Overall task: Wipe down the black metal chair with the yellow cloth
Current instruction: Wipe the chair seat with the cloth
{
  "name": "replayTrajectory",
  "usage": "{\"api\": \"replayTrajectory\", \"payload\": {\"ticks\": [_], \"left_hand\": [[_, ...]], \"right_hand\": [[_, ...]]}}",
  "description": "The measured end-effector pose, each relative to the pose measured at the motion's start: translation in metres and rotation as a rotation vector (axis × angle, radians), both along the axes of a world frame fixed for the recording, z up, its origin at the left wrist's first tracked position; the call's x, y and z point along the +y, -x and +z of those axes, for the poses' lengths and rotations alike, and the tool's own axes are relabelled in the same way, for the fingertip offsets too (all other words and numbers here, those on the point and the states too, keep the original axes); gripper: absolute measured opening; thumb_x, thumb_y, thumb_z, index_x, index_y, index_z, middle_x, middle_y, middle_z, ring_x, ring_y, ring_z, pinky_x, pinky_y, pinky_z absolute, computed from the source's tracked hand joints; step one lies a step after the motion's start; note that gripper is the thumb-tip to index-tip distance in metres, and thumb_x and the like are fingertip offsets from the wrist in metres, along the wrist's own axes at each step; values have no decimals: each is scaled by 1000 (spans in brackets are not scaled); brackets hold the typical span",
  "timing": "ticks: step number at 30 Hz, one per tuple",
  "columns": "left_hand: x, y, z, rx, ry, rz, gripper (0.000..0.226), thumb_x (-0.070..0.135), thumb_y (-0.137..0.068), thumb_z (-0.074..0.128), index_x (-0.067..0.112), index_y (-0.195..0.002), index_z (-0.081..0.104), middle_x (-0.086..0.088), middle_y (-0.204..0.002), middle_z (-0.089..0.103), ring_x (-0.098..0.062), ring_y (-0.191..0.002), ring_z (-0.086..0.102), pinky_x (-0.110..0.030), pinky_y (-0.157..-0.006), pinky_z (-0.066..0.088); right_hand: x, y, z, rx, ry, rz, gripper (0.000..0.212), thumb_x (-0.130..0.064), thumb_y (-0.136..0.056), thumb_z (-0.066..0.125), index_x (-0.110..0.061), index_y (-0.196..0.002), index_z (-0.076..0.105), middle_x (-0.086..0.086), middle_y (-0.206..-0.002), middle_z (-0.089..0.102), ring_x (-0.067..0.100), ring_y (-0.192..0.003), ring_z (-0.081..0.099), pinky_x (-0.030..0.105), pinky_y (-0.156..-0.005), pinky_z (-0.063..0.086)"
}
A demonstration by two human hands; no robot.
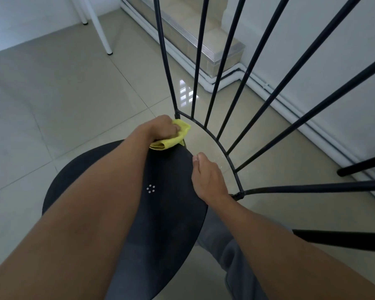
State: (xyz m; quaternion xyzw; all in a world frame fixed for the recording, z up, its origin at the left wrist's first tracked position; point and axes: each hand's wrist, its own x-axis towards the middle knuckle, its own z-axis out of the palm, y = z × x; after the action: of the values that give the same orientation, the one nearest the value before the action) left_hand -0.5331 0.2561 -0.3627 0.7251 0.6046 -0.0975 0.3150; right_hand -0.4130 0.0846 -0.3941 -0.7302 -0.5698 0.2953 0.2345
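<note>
- The chair (pixel 171 191) is seen from above: a round black seat with a small ring of pale dots near its middle, and thin black bars fanning upward and to the right from a curved rail behind the seat.
- The left hand (pixel 164 128) reaches across the seat to its far edge, close to where the leftmost bar meets the curved rail.
- That hand is closed around the cloth (pixel 173 136), fingers curled over the top of it and pressing it down.
- The cloth is yellow and bunched into folds; it sits at the rim of the seat, touching it, with one corner sticking out towards the bars and a folded edge showing below the wrist.
- Whether the cloth also touches the bar just behind it is hard to tell, since the hand covers that spot.
- The right hand (pixel 206 176) lies on the right rim of the seat, just beside the curved rail.
- Its fingers are together and stretched forward, holding nothing; the palm appears to rest on the seat edge.
- Both forearms are bare and cross the seat from the bottom of the view.
- A grey trouser leg (pixel 230 252) shows below the right arm.
- The floor (pixel 63 109) is pale glossy tile, with a white table leg (pixel 101 29) standing on it at the upper left.
</note>
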Motion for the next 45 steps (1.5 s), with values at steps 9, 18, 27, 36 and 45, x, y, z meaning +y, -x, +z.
{"api": "replayTrajectory", "payload": {"ticks": [9,18,27,36,45], "left_hand": [[-10,-18,-7,71,-141,-18,53,40,-105,28,-2,-119,57,-19,-117,62,-31,-105,58,-36,-85,41],[-16,-15,-16,87,-254,72,46,50,-99,40,8,-104,59,-11,-104,64,-28,-90,60,-35,-75,44],[-76,-3,-30,39,-728,122,39,52,-99,34,15,-102,48,-2,-97,52,-22,-87,50,-39,-84,38],[-131,12,-27,-67,-691,8,56,55,-97,36,13,-132,52,-8,-146,43,-29,-137,35,-47,-116,26],[-176,9,-16,3,-496,-191,68,56,-100,24,19,-156,14,2,-165,0,-17,-152,-6,-45,-123,3]], "right_hand": [[-1,-1,-1,9,1,5,28,-31,-108,28,-19,-85,40,-4,-61,44,11,-54,41,29,-52,29],[1,-2,-3,4,0,5,28,-33,-108,26,-20,-87,39,-5,-62,45,11,-55,42,34,-55,33],[-3,-1,-4,-2,-32,-17,31,-34,-107,26,-21,-80,34,-1,-64,46,25,-64,50,37,-59,36],[-31,-28,25,69,117,41,31,-35,-101,48,-12,-116,61,1,-118,56,17,-110,55,33,-91,44],[-74,-82,107,224,643,404,25,-37,-100,53,-17,-106,66,-4,-101,66,11,-95,61,26,-89,46]]}}
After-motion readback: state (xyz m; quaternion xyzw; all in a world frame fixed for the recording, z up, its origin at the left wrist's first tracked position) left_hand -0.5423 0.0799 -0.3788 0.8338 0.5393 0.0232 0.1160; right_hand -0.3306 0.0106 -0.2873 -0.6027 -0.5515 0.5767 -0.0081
